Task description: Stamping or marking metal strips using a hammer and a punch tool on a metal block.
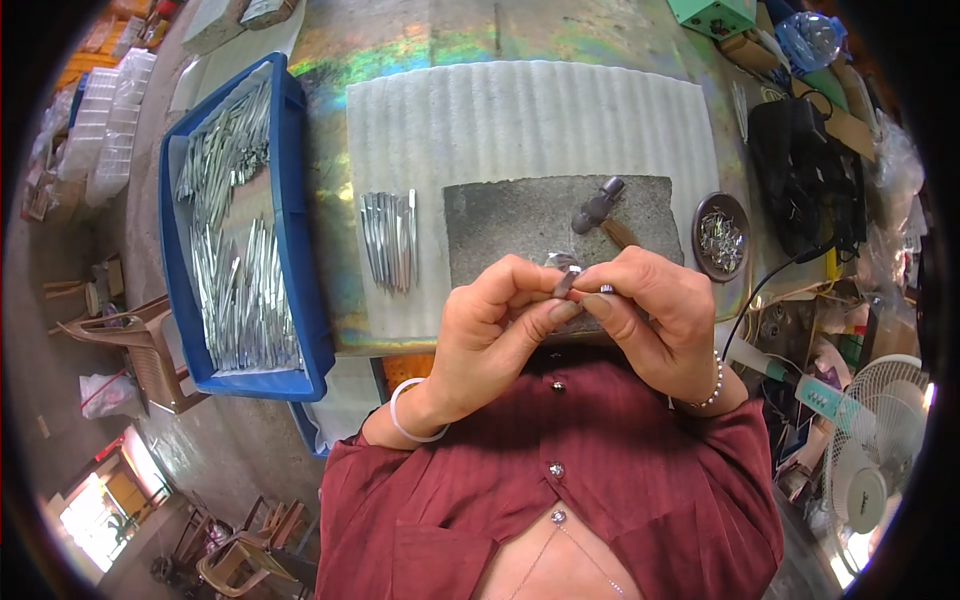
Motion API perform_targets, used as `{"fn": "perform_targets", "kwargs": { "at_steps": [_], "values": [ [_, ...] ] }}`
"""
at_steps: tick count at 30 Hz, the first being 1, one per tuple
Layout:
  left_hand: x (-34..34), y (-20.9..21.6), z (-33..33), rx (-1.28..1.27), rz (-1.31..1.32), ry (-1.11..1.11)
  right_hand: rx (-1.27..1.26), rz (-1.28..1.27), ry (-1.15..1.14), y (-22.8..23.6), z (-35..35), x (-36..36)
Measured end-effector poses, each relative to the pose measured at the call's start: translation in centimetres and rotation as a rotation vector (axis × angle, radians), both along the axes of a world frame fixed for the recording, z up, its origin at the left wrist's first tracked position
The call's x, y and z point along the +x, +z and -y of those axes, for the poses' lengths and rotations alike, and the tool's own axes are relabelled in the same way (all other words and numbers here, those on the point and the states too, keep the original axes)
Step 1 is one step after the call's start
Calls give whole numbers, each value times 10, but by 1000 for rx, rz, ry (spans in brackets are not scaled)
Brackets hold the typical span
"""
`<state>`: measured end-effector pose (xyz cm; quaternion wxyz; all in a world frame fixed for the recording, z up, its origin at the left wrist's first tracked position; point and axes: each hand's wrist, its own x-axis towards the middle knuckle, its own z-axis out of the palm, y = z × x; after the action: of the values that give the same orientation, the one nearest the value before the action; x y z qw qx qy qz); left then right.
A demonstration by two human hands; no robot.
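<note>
In front of my chest, both hands meet above the near edge of a dark stone-like slab (pixel 505 225). My left hand (pixel 497 318) is closed in a pinch on a narrow metal strip (pixel 567 281), its end pointing up between the fingertips. The thumb and forefinger of my right hand (pixel 660 312) press together beside it, with a small dark ridged metal piece (pixel 607 289) showing between them. My fingers hide most of both pieces. Just beyond the hands lies a hammer (pixel 598 205) on the slab, its wooden handle partly behind my right hand.
Left of the slab, several slim metal strips (pixel 390 240) lie side by side on a white foam sheet (pixel 530 110). A blue tray (pixel 318 330) of similar strips stands further left. To the right are a round dish (pixel 702 255) of small shiny parts, a black bag (pixel 790 150) and a fan (pixel 865 490).
</note>
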<state>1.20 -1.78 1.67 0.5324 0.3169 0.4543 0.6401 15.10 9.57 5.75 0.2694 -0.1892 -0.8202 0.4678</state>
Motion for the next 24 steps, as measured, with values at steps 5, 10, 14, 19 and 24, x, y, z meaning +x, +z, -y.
{"fn": "perform_targets", "kwargs": {
  "at_steps": [5, 10, 14, 19, 24],
  "values": [
    [1, 1, 2, 41, -10, -34, -24, -13, -58, 4, 7, -2],
    [-3, 4, 0, 81, -98, -35, -13, -22, -41, 4, 7, -4],
    [-4, -1, 1, 110, -24, -52, -9, -51, -29, 2, 7, -4],
    [-4, 0, 1, 101, -174, -70, 23, -71, -30, 0, 8, -3],
    [-3, 3, 1, 32, -193, -117, -12, 36, -14, 1, 5, 1]
  ]
}}
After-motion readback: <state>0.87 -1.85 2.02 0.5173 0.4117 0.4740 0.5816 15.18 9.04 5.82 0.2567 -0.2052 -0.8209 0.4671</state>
